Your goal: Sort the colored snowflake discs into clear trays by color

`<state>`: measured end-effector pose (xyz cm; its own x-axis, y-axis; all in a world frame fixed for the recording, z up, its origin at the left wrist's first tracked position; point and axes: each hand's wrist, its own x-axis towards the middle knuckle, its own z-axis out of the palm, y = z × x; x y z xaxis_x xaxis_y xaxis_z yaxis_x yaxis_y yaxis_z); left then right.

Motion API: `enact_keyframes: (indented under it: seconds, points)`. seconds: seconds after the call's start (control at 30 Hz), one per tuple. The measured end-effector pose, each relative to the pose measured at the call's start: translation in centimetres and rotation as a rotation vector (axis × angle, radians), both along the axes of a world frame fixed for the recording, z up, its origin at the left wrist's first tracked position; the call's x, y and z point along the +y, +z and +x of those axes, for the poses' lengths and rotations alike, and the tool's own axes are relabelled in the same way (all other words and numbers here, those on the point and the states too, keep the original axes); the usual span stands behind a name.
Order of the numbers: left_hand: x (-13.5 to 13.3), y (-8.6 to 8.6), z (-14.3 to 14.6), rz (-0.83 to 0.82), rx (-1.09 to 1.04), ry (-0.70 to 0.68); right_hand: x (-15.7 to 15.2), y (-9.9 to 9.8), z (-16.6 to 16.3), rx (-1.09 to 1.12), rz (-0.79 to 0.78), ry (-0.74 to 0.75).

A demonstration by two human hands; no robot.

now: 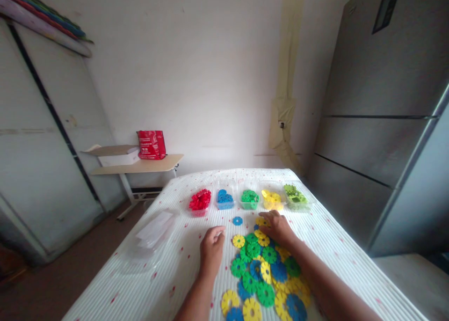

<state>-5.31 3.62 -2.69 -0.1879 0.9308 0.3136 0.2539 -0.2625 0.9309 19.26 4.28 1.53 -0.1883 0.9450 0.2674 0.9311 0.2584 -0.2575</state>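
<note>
My right hand (278, 226) is at the far end of a loose pile of notched plastic discs. Its fingers and thumb are around a yellow notched disc (262, 222) at the pile's edge. My left hand (212, 245) hovers left of the pile with its fingers curled in, and nothing shows in them. Green discs (265, 294), blue discs (279, 270) and yellow discs (252, 309) overlap in the pile, partly hidden by my right forearm. A single blue disc (237, 221) lies apart between my hands, and a yellow disc (238, 241) lies below it.
Across the table stand clear tubs of red pieces (199, 201), blue pieces (225, 197), green pieces (249, 197), yellow pieces (272, 199) and light green pieces (295, 194). Clear packaging (154, 232) lies at left. A fridge (379, 124) is at right, a side table (157, 164) behind left.
</note>
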Motion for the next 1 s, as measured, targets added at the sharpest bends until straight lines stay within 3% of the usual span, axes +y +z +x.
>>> enact_keyframes:
  seconds: [0.23, 0.67, 0.83, 0.93, 1.0]
  points:
    - [0.0, 0.1, 0.2, -0.022, -0.002, 0.016, 0.6, -0.7, 0.2, -0.023, -0.024, 0.012]
    - [-0.1, 0.4, 0.0, -0.035, -0.014, 0.004, -0.5, 0.1, -0.3, -0.063, 0.077, 0.037]
    - [-0.1, 0.4, 0.0, -0.026, -0.027, 0.005, -0.6, 0.9, 0.0, -0.046, 0.26, 0.031]
    - [0.0, 0.2, -0.1, -0.022, -0.022, -0.004, 0.5, 1.9, 0.9, -0.004, 0.409, -0.048]
    - [0.0, 0.2, -0.1, -0.009, -0.025, -0.001, 1.6, 2.6, 1.7, 0.004, 0.426, -0.12]
